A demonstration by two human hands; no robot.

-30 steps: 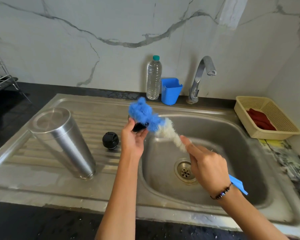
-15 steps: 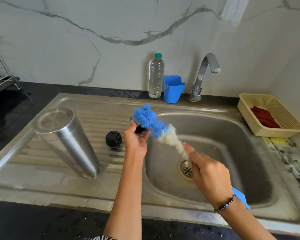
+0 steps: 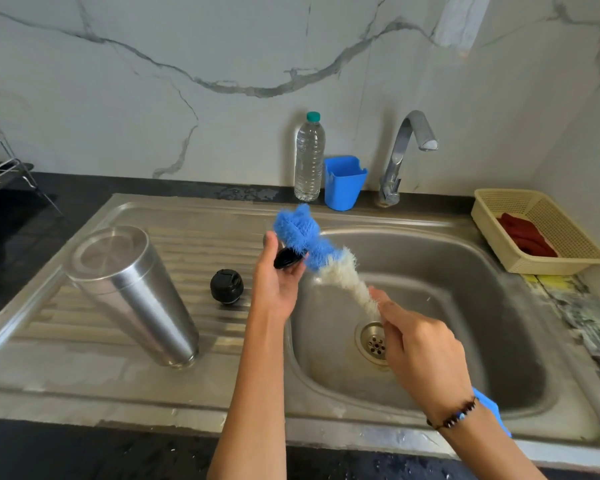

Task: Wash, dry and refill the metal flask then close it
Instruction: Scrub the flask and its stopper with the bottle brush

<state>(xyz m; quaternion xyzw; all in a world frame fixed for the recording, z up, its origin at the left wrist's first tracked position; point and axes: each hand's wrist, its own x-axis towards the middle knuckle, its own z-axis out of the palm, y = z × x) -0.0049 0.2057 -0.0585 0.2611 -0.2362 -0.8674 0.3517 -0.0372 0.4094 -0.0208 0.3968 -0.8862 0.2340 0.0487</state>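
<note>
Flask (image 3: 132,292) inverted on drainboard, left of hands (image 3: 278,282)

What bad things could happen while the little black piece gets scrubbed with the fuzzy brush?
The small black cap piece is only lightly pinched by the left hand; the blue and white bottle brush might knock it into the steel sink basin. The upside-down steel flask stands near the left arm and could get bumped over.

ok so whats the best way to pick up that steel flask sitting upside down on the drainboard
Wrap a hand round the flask's mid-body, coming from its right, the side facing the left hand. It stands mouth-down, base up, so the smooth tapered wall is the only graspable part; the wide flat base offers no hold.
</note>
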